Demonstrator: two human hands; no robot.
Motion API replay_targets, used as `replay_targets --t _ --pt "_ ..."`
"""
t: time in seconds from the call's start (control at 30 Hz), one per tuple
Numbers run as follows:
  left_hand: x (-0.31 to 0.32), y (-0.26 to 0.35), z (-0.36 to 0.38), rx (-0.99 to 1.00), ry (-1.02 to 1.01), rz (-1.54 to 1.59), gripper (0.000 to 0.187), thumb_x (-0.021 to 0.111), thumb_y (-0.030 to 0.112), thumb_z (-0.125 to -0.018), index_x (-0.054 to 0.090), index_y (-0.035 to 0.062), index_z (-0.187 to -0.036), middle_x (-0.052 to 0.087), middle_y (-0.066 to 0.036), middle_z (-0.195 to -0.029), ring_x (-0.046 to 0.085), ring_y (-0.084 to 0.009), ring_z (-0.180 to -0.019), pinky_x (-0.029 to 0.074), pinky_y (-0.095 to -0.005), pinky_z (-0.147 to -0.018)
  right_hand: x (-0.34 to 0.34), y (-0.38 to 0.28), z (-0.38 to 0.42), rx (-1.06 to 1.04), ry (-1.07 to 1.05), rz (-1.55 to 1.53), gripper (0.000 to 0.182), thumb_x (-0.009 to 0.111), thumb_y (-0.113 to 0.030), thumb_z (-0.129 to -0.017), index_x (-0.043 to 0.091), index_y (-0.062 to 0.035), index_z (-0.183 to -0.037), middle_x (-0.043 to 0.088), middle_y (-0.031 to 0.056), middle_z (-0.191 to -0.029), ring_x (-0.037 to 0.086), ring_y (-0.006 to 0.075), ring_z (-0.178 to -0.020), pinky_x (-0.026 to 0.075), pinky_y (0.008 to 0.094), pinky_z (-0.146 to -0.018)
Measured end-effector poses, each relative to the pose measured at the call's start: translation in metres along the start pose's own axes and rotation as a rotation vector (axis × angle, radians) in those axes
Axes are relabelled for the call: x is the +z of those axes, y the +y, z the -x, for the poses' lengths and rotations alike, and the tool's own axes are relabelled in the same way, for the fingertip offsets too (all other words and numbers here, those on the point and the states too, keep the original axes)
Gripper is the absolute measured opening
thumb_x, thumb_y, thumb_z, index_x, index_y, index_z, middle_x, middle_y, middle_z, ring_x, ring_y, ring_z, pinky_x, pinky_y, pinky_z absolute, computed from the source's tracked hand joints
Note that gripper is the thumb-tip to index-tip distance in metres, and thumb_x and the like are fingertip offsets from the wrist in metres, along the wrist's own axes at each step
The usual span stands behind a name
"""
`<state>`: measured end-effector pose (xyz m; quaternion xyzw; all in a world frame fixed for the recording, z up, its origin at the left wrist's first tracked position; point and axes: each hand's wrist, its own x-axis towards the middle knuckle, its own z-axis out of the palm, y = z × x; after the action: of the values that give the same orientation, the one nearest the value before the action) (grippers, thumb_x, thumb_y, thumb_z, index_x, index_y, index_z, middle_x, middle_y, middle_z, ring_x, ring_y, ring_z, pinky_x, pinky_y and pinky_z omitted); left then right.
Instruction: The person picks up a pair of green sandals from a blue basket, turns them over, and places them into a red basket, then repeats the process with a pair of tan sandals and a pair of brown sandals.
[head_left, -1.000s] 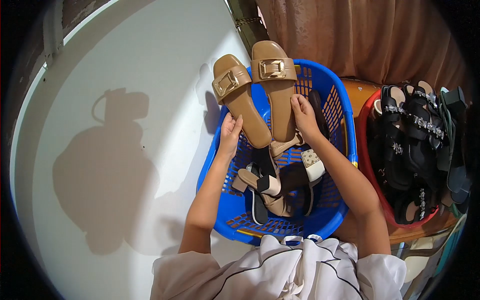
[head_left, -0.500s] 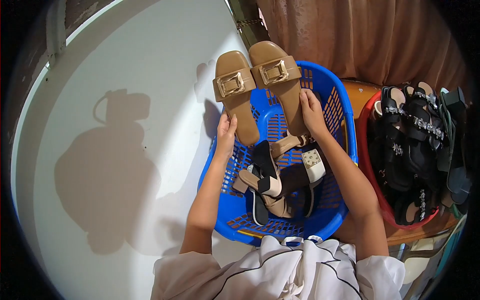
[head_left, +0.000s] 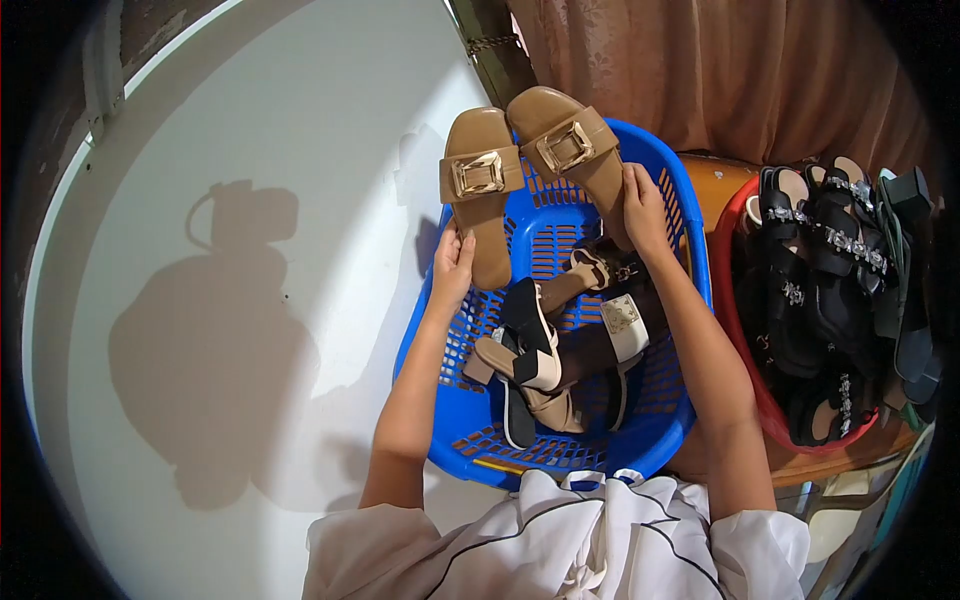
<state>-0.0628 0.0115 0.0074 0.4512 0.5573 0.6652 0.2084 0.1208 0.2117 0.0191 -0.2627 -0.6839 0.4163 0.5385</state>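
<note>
My left hand [head_left: 454,268] grips a tan sandal [head_left: 478,215] by its heel end, with its gold buckle facing up. In my right hand [head_left: 643,208] is the matching tan sandal [head_left: 590,175], tilted so its toe leans left. The two toes meet or nearly meet. Both sandals are above a blue plastic basket [head_left: 702,255], which holds several sandals, among them a black and cream one [head_left: 537,340] and one with a white patterned strap [head_left: 622,318].
To the right, a red basin [head_left: 725,265] is heaped with black sandals [head_left: 840,260] with shiny trims. A brown curtain [head_left: 690,80] hangs behind. The white surface [head_left: 370,200] at left carries shadows.
The right-hand sandal has tilted, its heel swinging right, and the left-hand one has turned more upright. Their toes have moved slightly right, and more of the shoes in the basket shows.
</note>
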Motion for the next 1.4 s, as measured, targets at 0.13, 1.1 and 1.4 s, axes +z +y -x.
replay_targets --t 0.13,1.1,1.4 --pt "0.002 0.005 0.002 -0.038 -0.013 0.019 0.04 0.043 0.015 -0.089 0.032 -0.0011 -0.124 0.046 -0.009 -0.119 0.043 -0.0136 -0.109 0.031 -0.0269 -0.093 0.0 0.0 0.001 0.078 -0.073 0.063 0.029 0.037 -0.024 -0.09 0.051 0.0015 -0.093 0.055 0.021 -0.081 0.053 0.0305 -0.076 0.04 0.0337 -0.069" --pt "0.005 0.035 0.004 -0.673 -0.647 1.321 0.076 0.039 0.053 -0.083 0.018 -0.0026 -0.129 0.038 -0.01 -0.061 0.039 -0.0138 -0.042 0.034 -0.0225 -0.037 0.019 0.001 0.025 0.823 -0.9 -1.611 0.032 0.033 -0.029 -0.089 0.046 -0.0013 -0.095 0.039 0.0005 -0.052 0.043 0.0137 -0.052 0.037 0.0249 -0.056" --pt "0.008 0.04 0.011 -0.591 -0.715 1.346 0.076 0.038 0.054 -0.082 0.018 -0.0029 -0.128 0.037 -0.01 -0.06 0.039 -0.0126 -0.041 0.033 -0.0207 -0.036 0.011 -0.021 0.026 0.641 -1.306 -1.667 0.046 0.038 -0.046 -0.083 0.047 -0.0022 -0.091 0.038 -0.0011 -0.047 0.04 0.0116 -0.045 0.034 0.0248 -0.051"
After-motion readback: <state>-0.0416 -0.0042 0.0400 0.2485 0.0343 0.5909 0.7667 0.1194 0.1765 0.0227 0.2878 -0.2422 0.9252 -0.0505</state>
